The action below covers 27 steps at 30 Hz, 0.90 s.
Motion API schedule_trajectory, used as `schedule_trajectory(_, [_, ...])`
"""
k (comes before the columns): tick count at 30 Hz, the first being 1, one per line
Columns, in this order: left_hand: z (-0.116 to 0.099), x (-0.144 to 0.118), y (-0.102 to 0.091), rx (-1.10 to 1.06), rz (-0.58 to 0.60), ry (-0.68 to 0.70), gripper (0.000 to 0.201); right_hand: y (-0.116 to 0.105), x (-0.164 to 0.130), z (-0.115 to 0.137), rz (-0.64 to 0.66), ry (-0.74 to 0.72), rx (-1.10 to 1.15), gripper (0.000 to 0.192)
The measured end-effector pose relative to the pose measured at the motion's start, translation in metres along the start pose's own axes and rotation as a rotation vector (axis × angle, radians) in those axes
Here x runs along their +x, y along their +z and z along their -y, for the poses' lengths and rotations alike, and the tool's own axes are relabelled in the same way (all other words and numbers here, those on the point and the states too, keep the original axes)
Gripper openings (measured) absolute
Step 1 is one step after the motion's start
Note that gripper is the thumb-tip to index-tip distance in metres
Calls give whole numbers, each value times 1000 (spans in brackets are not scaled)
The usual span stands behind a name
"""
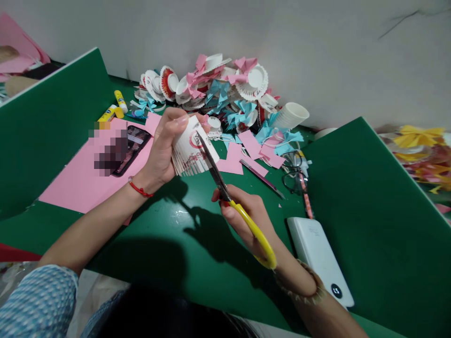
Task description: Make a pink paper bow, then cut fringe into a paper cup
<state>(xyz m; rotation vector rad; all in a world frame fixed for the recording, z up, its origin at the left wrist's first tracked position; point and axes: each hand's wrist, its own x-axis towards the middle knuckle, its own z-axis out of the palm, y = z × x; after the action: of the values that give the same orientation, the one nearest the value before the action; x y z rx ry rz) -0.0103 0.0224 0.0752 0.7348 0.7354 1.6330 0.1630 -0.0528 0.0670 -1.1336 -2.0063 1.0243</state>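
Note:
My left hand (165, 145) is closed around a white paper cup (186, 145) with red print, held tilted above the green table. Part of the cup's wall is slit into narrow strips along its lower left edge. Yellow-handled scissors (252, 225) are in my right hand (248, 211), with fingers wrapped at the handle. Their dark blades reach up and left across the printed side of the cup, near its right part. Whether the blades grip the paper there, I cannot tell.
A heap of cut paper cups with pink and blue bows (218, 89) lies against the wall. Around stand a whole cup (292, 115), pink sheets (77, 183), a phone (132, 150), glue sticks (120, 101), a craft knife (259, 176), glasses (294, 171) and a power bank (319, 258). Green partitions (380, 211) flank both sides.

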Motion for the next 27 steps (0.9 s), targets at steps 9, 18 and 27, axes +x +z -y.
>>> schedule_trajectory(9, [0, -2, 0, -1, 26, 7, 12, 0, 1, 0, -21, 16, -11, 56])
schedule_trajectory(18, [-2, -2, 2, -25, 21, -16, 13, 1, 3, -1, -71, -17, -60, 56])
schedule_trajectory(27, [-2, -3, 2, 31, 78, 34, 15, 2, 1, -1, -91, -35, -45, 48])
